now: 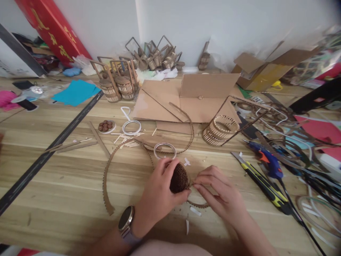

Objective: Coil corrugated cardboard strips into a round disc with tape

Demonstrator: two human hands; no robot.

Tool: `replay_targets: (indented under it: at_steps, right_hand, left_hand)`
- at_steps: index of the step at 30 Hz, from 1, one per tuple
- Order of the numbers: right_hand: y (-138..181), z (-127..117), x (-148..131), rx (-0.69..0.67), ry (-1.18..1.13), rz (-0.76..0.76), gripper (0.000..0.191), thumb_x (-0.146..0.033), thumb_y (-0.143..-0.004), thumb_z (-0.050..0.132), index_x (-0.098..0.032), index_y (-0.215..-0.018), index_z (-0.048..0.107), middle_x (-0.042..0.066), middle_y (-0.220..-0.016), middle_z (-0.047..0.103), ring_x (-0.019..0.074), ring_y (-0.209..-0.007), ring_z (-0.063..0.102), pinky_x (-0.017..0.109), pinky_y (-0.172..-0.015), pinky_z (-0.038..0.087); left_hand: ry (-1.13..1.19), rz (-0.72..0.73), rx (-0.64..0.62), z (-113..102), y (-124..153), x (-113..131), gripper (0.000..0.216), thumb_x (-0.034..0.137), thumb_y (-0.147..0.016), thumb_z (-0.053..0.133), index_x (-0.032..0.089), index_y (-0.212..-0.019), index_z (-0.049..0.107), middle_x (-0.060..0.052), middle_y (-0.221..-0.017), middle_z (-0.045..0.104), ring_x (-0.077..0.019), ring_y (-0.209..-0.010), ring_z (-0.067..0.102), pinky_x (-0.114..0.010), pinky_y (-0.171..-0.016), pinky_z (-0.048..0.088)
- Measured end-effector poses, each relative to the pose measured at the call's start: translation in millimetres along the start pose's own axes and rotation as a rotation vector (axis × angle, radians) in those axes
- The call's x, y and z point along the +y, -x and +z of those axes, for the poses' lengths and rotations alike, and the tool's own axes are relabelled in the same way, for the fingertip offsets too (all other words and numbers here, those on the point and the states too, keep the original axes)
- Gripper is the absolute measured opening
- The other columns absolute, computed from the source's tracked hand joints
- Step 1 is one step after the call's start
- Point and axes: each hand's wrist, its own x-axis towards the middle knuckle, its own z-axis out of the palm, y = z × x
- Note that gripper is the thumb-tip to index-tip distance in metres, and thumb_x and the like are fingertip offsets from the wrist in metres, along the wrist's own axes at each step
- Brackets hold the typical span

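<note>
My left hand (157, 190) is closed around a dark brown coil of corrugated cardboard (179, 179), its ridged spiral facing up and right. At the coil's right edge, the thumb and fingers of my right hand (223, 193) pinch a thin, frayed end of the cardboard strip. A curved piece of corrugated strip (198, 205) shows below, between the hands. Just beyond the coil lies a white tape ring (165, 151). A long loop of brown corrugated strip (106, 177) curls across the table to the left.
A slatted round basket (221, 131) with a tall handle stands ahead right. A yellow-black cutter knife (262, 183) and blue glue gun (269, 161) lie right, beside tangled strips. Finished baskets (117, 85), flattened cardboard (160, 96), small sticks (130, 142) and a dish of brown balls (106, 126) are farther off.
</note>
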Motion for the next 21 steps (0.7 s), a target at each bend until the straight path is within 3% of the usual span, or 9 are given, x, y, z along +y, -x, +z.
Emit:
replay_targets:
  at_steps: [5,13,17,21]
  right_hand:
    - [-0.8,2.6,-1.9,0.034,0.01,0.017,0.014,-0.01,-0.085,0.061,-0.023,-0.089,0.064,0.003,-0.077,0.065,0.0182,-0.07,0.061,0.03,-0.061,0.053]
    - [1.6,7.0,-2.6,0.052,-0.003,0.033,0.015,-0.009,-0.085,0.061,-0.024,-0.087,0.059,0.001,-0.076,0.061,0.0175,-0.071,0.06,0.028,-0.06,0.051]
    - [2.8,8.8,-1.3,0.088,-0.072,0.161,0.024,-0.019,-0.085,0.067,-0.025,-0.077,0.046,-0.002,-0.073,0.052,0.0151,-0.066,0.055,0.025,-0.058,0.047]
    - [5.3,5.5,4.1,0.01,-0.264,0.318,0.031,-0.04,-0.084,0.07,-0.024,-0.076,0.045,-0.002,-0.076,0.051,0.0154,-0.069,0.053,0.026,-0.062,0.047]
  left_hand:
    - [0.057,0.013,-0.031,-1.5,0.1,1.6,0.069,0.016,-0.077,0.07,0.026,-0.138,0.039,-0.011,-0.131,0.05,-0.0287,-0.124,0.051,-0.046,-0.106,0.043]
    - [0.117,0.07,-0.027,-1.4,-0.9,5.7,0.061,0.014,-0.082,0.067,0.023,-0.136,0.041,-0.011,-0.136,0.05,-0.0266,-0.129,0.047,-0.043,-0.11,0.039]
    - [0.141,0.073,-0.045,-1.3,0.6,5.5,0.062,0.017,-0.082,0.07,0.021,-0.137,0.041,-0.013,-0.137,0.049,-0.0271,-0.131,0.045,-0.042,-0.111,0.037]
    - [0.192,0.068,-0.108,-2.8,2.8,7.7,0.064,0.022,-0.079,0.074,0.021,-0.136,0.043,-0.012,-0.138,0.05,-0.0266,-0.13,0.046,-0.04,-0.111,0.037]
